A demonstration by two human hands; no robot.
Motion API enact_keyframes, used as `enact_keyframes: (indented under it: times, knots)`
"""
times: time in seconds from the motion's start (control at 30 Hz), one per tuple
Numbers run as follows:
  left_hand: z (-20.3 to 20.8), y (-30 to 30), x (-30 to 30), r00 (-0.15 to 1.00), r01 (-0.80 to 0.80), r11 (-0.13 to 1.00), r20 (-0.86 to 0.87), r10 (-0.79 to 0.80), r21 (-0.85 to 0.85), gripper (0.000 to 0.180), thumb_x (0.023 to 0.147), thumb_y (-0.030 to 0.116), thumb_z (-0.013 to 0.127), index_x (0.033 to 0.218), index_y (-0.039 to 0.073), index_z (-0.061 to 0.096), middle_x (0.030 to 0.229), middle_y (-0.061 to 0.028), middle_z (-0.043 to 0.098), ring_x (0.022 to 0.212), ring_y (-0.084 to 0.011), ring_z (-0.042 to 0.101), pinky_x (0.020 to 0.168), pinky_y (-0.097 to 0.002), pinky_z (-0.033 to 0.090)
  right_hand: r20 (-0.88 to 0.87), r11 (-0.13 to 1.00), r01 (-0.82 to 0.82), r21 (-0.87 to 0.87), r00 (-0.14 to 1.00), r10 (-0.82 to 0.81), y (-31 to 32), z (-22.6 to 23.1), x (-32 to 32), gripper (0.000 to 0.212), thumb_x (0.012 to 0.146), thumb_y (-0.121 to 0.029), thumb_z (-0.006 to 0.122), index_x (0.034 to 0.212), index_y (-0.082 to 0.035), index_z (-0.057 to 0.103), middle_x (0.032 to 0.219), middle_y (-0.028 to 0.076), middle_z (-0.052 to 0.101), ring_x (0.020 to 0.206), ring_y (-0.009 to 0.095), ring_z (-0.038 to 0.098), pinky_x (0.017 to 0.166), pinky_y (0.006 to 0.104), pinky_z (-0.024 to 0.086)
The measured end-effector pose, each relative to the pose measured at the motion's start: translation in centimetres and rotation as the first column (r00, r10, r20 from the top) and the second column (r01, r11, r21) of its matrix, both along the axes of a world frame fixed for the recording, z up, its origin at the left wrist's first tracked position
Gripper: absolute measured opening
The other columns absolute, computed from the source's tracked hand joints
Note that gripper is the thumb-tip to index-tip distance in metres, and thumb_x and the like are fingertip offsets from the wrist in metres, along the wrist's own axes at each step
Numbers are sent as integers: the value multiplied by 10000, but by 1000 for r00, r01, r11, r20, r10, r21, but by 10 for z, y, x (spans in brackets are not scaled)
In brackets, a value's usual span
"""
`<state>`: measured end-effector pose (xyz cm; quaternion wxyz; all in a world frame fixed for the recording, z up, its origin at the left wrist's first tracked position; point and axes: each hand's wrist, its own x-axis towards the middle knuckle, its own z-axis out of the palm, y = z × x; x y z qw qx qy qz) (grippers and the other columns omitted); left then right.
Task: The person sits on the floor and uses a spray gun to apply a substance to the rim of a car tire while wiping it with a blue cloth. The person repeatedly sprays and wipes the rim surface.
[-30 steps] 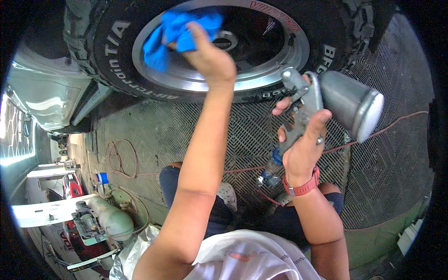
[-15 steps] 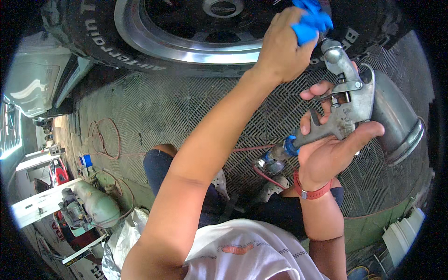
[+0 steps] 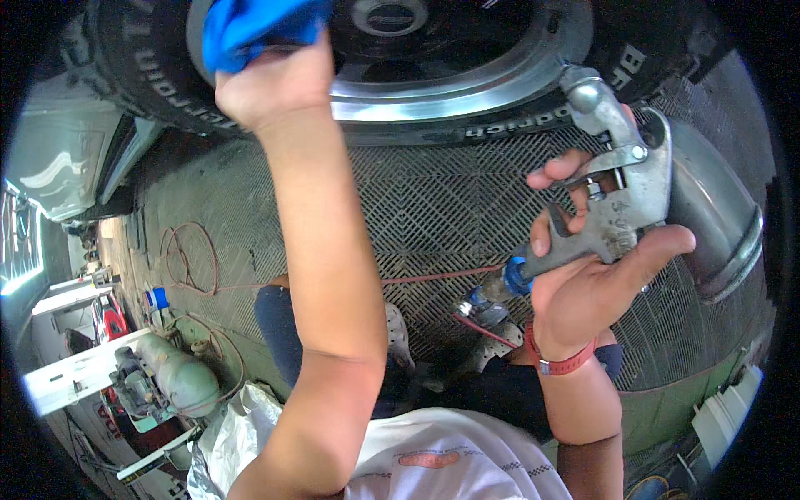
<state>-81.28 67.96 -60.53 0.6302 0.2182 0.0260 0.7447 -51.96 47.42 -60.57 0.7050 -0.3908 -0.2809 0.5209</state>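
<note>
Here the left hand [image 3: 275, 83] reaches straight up from the body, the forearm long and nearly upright, and its fingers are closed around a crumpled bright blue cloth [image 3: 250, 25] pressed against the polished silver wheel rim [image 3: 467, 87]. The black rubber tyre [image 3: 146, 79] with raised white lettering curves just left of and below that hand. Further to the hand's left, low and well apart, a pale green cylindrical air compressor tank [image 3: 179, 375] sits on the ground, with loops of thin red hose [image 3: 196, 258] lying on the dark diamond-pattern floor grating [image 3: 433, 208] between the tank and the arm.

To the right, the right hand [image 3: 596, 275] is held palm-up, the wrist bent back and wearing a red wristband [image 3: 562, 362]. It grips the handle of a grey metal spray gun [image 3: 617, 192]; the fingers curl round the front by the trigger and the thumb sticks out to the right. Just right of that hand, attached to the gun, is a shiny steel cup [image 3: 717, 225] lying on its side; whether anything is in it cannot be told. Just below the hand's left side, a blue hose coupling [image 3: 515, 275] joins the handle's end.
</note>
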Motion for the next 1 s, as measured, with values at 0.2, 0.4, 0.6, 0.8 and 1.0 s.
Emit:
enact_keyframes:
  times: [0.2, 0.4, 0.6, 0.8, 1.0]
  knots:
    - [22, -13, 77, 994, 106, 992, -38, -103, 70, 589, 1057, 475, 406, 1437, 109, 668, 1461, -201, 667, 1342, -453, 602, 1147, -645, 443, -68, 998, 13, 68, 998, -9, -2, -8, 17, 1128, 963, -943, 233, 1650, -60, 378, 1161, 147, 697, 1005, 217, 687, 552, 240, 481]
    - [-6, -28, 185, 820, -111, 914, -483, 306, 391, 253, 1045, 168, 548, 1217, 30, 671, 1188, -99, 732, 1113, -229, 707, 1016, -362, 556, -67, 995, 73, 60, 995, -69, -1, -14, 20, 1099, 980, -925, 245, 1640, -58, 388, 1166, 156, 700, 996, 224, 690, 553, 247, 488]
    - [-78, -39, 190, 670, -325, 943, -721, 174, -75, 267, 1041, 225, 561, 1160, 70, 743, 1125, -70, 757, 1060, -208, 704, 1027, -395, 520, -42, 993, 120, 19, 992, -119, 0, -6, 26, 1075, 984, -922, 248, 1634, -81, 407, 1151, 143, 708, 973, 213, 690, 546, 250, 466]
    - [-151, -51, 241, 76, -78, 909, -907, 414, 408, 271, 998, 244, 564, 1174, 61, 658, 1171, -221, 673, 1056, -416, 650, 906, -538, 509, -84, 983, 171, -65, 981, -176, -2, -8, 30, 1050, 991, -911, 278, 1629, -89, 419, 1135, 128, 711, 970, 209, 691, 550, 247, 461]
    - [-212, -59, 215, -360, 108, 841, -768, 531, 530, 377, 914, 241, 684, 1251, 78, 638, 1516, -273, 540, 1333, -484, 575, 967, -577, 519, -72, 984, 131, -119, 987, -141, 3, -19, 26, 916, 1034, -847, 342, 1577, -122, 477, 1108, 99, 714, 949, 193, 692, 553, 245, 455]
